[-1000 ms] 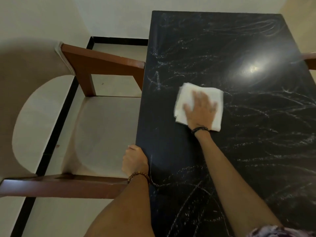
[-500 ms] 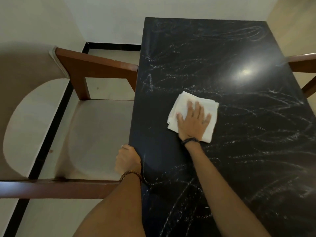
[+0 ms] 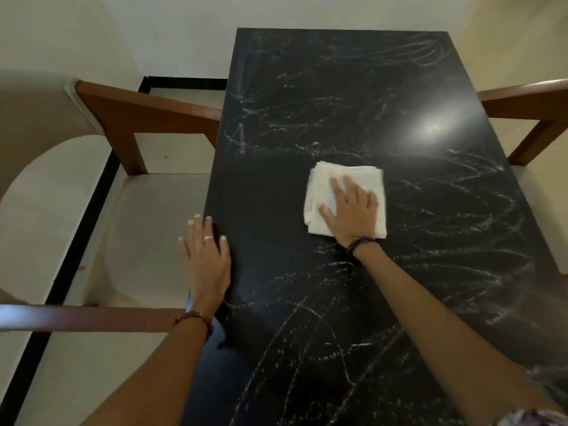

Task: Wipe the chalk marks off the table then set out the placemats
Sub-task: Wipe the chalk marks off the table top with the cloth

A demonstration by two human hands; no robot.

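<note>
A black table (image 3: 338, 96) fills the middle of the view, scribbled over with white chalk marks (image 3: 461, 210). A dark patch left of centre has no marks on it. A folded white cloth (image 3: 325, 186) lies flat on the table near the centre. My right hand (image 3: 350, 213) presses on the cloth with straight, spread fingers. My left hand (image 3: 207, 256) lies flat over the table's left edge, fingers straight, holding nothing. No placemats are in view.
A wooden armchair with a beige seat (image 3: 147, 229) stands close against the table's left side. Part of a second chair's wooden arm (image 3: 522, 103) shows at the right edge. Beyond the table's far end is a pale wall.
My right hand slid the cloth toward me and then a little to the right. My left hand let go of the table's left edge, opened, and now lies flat over it.
</note>
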